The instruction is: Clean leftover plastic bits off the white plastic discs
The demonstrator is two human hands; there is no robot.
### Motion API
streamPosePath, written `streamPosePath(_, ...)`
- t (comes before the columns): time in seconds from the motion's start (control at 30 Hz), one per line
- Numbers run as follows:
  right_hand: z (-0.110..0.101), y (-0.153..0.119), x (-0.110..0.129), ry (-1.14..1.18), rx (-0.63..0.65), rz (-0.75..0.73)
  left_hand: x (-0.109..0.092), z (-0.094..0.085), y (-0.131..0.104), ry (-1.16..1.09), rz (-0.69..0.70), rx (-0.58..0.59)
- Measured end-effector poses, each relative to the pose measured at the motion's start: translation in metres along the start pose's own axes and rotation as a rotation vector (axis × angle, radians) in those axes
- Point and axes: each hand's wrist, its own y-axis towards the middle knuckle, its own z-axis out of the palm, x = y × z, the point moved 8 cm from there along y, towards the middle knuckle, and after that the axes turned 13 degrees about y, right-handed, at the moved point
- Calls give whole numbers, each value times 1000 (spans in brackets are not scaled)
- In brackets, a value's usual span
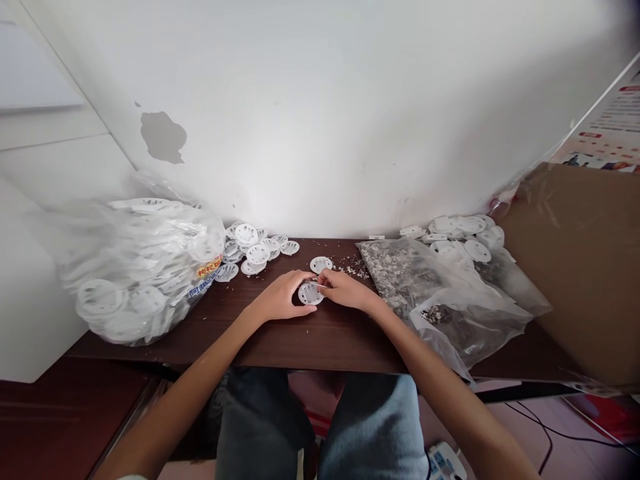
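Note:
A round white plastic disc with slots (311,294) lies on the brown table, between my two hands. My left hand (281,297) curves round its left edge, with thumb and fingers gripping the rim. My right hand (343,288) is closed in a pinch over the disc's upper right side. Out of its fingertips comes a thin, pale, stick-like tool (316,283) that points left across the disc; its exact kind is too small to make out. Just behind my hands rests a second white disc (321,265), lying flat.
A bulging clear bag of white discs (145,273) stands at left, beside a loose pile of discs (257,253). Tiny metal-looking parts (356,268) are scattered right of centre. A plastic bag of small parts (400,273), more discs (463,233) and a cardboard box (580,267) fill the right.

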Motion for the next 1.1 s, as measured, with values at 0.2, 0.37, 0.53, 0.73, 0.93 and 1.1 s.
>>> streamPosePath(0.2, 3, -3, 6, -67, 7, -23, -3, -3, 2, -40, -6, -24)
streamPosePath(0.37, 4, -1, 5, -132, 2, -22, 0, -2, 2, -66, -1, -7)
streamPosePath(0.53, 5, -2, 4, -149, 8, -22, 3, 0, 1, -41, 2, 11)
streamPosePath(0.73, 6, -2, 4, -107, 18, -30, 2, 1, 1, -6, 9, 16)
streamPosePath(0.93, 6, -3, 6, -101, 19, -32, 3, 2, 2, 2, 3, 19)
streamPosePath(1.1, 8, -3, 10, -144, 52, -17, 0, 2, 3, 46, 26, 59)
